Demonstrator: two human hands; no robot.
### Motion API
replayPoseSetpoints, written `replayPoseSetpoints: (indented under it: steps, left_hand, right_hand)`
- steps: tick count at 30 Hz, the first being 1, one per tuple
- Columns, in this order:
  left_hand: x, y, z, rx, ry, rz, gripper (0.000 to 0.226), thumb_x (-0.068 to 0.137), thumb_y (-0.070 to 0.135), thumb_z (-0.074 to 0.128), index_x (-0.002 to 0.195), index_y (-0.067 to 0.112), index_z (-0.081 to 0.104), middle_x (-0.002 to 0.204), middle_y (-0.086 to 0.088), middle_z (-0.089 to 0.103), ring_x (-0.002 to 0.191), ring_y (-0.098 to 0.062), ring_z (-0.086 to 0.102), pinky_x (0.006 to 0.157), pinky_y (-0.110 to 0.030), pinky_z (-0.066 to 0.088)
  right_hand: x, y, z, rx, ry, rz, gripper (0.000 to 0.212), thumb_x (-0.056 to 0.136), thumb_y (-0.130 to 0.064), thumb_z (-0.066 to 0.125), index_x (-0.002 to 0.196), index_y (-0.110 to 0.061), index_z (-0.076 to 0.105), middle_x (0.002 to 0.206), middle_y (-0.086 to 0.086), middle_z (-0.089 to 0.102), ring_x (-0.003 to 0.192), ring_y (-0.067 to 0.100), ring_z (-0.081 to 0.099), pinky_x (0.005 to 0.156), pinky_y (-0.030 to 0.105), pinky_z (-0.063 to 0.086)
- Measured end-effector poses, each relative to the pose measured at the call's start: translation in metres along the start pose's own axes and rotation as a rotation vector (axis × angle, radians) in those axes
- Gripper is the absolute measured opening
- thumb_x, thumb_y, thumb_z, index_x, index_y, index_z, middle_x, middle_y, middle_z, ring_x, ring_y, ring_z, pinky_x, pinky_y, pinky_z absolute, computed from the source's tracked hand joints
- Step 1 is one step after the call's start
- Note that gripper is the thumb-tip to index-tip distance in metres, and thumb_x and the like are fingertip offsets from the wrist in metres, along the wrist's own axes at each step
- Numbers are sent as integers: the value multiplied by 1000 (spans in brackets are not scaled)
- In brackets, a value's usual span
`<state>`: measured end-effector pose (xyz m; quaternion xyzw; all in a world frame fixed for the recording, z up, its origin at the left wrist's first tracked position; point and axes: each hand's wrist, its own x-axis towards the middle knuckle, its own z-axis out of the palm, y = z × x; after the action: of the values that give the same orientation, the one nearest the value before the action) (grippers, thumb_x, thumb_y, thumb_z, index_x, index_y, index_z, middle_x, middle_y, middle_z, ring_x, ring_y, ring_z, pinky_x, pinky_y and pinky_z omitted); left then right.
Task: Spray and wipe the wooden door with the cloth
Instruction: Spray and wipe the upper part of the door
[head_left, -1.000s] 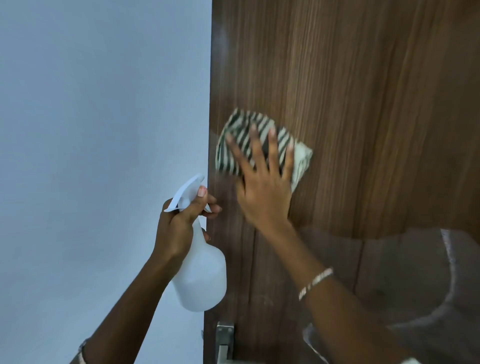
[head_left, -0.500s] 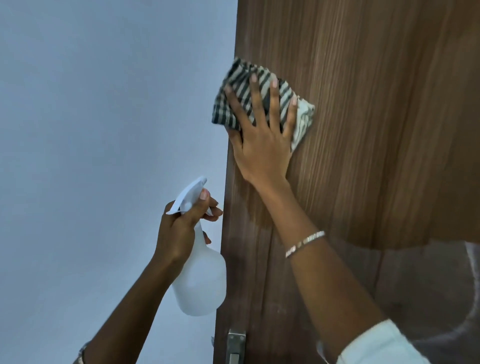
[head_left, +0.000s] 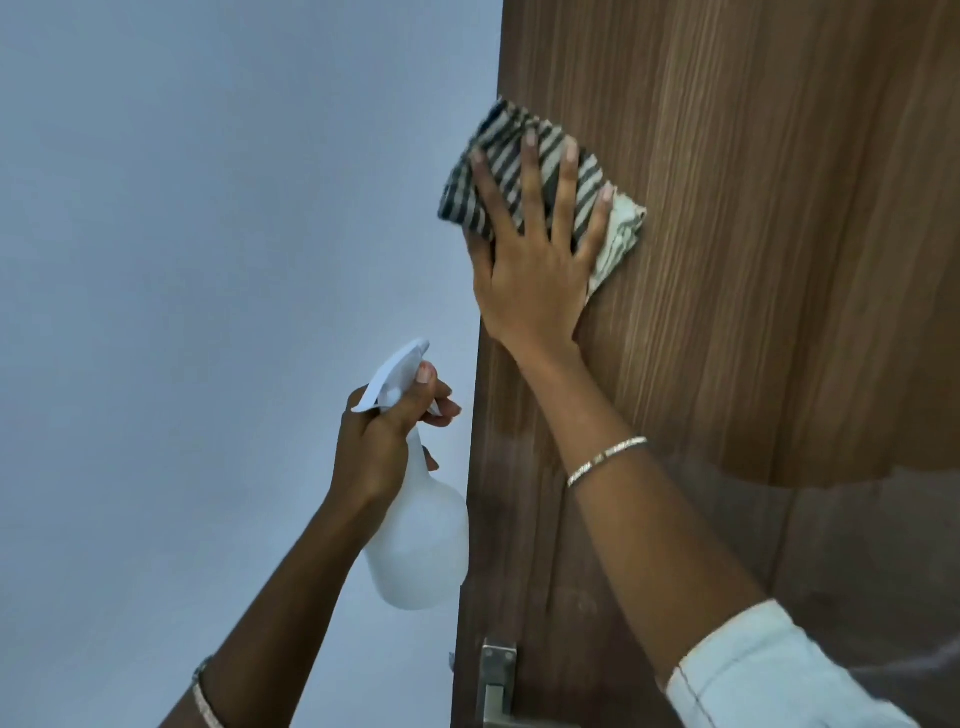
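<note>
The brown wooden door (head_left: 753, 260) fills the right half of the view. My right hand (head_left: 535, 260) presses a folded striped cloth (head_left: 498, 150) flat against the door near its left edge, fingers straight and spread. The cloth's left part hangs past the door edge. Lower left, my left hand (head_left: 384, 441) grips the neck of a white spray bottle (head_left: 421, 551), thumb up by the trigger head, just left of the door edge.
A plain pale wall (head_left: 208, 260) takes up the left half. A metal handle plate (head_left: 496, 680) is fixed on the door at the bottom, below the bottle. A faint reflection shows on the door's lower right.
My right hand has slid the cloth upward along the door's left edge. The left hand with the bottle has stayed about where it was.
</note>
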<state>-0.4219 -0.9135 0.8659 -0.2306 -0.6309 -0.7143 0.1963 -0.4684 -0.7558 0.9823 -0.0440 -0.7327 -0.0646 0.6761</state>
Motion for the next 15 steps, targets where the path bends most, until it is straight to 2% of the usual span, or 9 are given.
replayPoseSetpoints:
  steps: [2,4,7,10,15]
  left_hand:
    - [0,0,0,-4,7,-5,36,94,46,61,101,12,67,89,3,74,87,-16,73,53,-26,57]
    - [-3,0,0,-24,6,-2,38,96,46,60,100,9,67,90,-1,74,87,-18,73,54,-29,57]
    - [-9,0,-3,-43,-11,-11,34,98,43,59,97,9,68,89,-5,74,86,-20,72,54,-33,57]
    - [-14,-1,-5,-50,9,-38,27,98,39,57,105,16,67,87,-4,74,85,-22,72,54,-32,56]
    - [-19,-4,-4,-15,-14,-28,33,98,44,57,98,13,68,88,-1,75,87,-19,73,55,-31,58]
  right_hand:
    - [6,-3,-1,-26,-3,1,54,112,-58,23,163,-42,26,173,-1,19,160,30,12,125,61,11]
    - [-26,-2,-3,3,-26,2,55,112,-57,25,164,-41,24,173,-1,16,161,31,9,125,62,11]
    - [-130,-4,-4,38,-112,1,57,111,-51,39,164,-38,25,173,1,16,160,33,10,123,66,17]
    - [-198,-10,-7,64,-169,0,60,106,-48,53,162,-39,32,172,0,20,160,32,14,121,68,19]
    - [-130,-6,-2,41,-105,-26,59,107,-51,48,162,-40,31,172,-2,21,160,29,12,124,65,13]
